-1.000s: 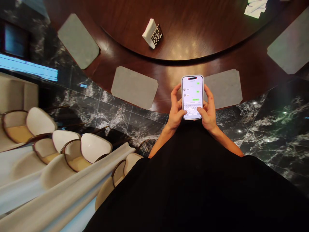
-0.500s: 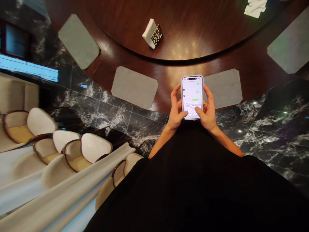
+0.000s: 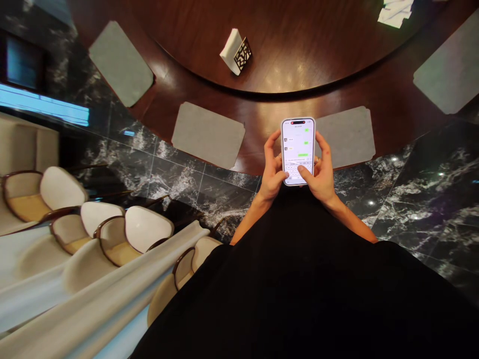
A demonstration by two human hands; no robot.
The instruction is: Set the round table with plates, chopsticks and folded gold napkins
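Note:
A smartphone [image 3: 298,144] in a pale case is held upright between both hands, over the near edge of the wooden table [image 3: 262,114]. Its lit screen shows a chat with green bubbles and a keyboard at the bottom. My left hand [image 3: 272,172] grips the left side, its thumb at the keyboard's left part. Around the right side closes my right hand [image 3: 324,172], with its thumb over the middle of the keyboard. The fingers behind the phone are mostly hidden. A grey placemat [image 3: 346,134] lies partly behind the phone and right hand.
On the raised round tabletop [image 3: 299,45] stands a napkin holder [image 3: 239,54] with white napkins. White papers [image 3: 395,12] lie at the far right. Another grey placemat [image 3: 208,134] is left of the hands. Several cream chairs [image 3: 147,229] and a pale curtain [image 3: 149,271] stand lower left, on dark marble floor [image 3: 175,174].
My right thumb has shifted slightly left across the keyboard, and the left thumb has drawn back a little to the left. The phone stays in both hands.

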